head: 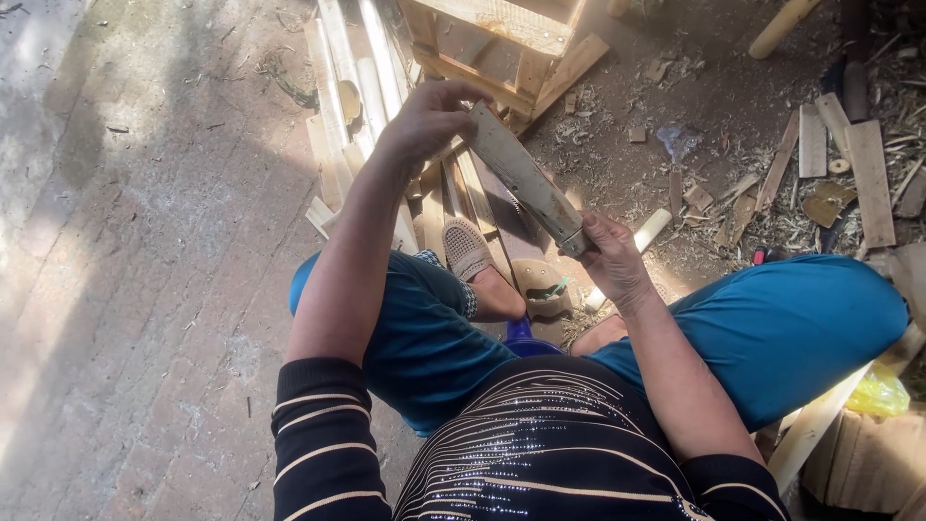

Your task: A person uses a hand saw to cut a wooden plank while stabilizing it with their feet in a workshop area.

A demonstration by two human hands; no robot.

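The right hand (610,253) grips the handle of a broad, worn grey metal cleaver (526,180), hiding the handle. The left hand (424,121) pinches the blade's far tip. Pale split bamboo strips (357,87) lie beneath, partly covered.

Ahead of you stands a wooden frame (502,48) beside pale bamboo strips (347,87) on the ground. To your right, flat wood offcuts (849,159) lie among shavings, near a yellow bag (880,394).
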